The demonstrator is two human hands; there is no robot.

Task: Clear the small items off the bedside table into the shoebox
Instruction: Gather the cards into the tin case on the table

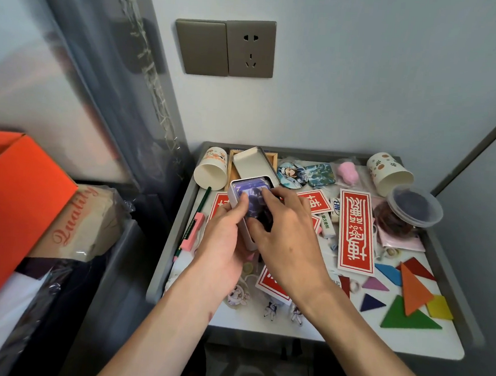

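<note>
Silver tin [232, 197] is clasped by the left hand [225, 239], seemingly so cards [253, 195] pinched by the right hand [290, 237] seat inside.

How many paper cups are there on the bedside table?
2. One paper cup is at the back left corner, the second cup at the back right corner. None seems hidden.

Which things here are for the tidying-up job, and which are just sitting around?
For the job: tin of cards held by left hand and right hand, paper cup, red sticker, tangram pieces, round badge, orange shoebox.
Just there: wall socket, switch plate.
</note>
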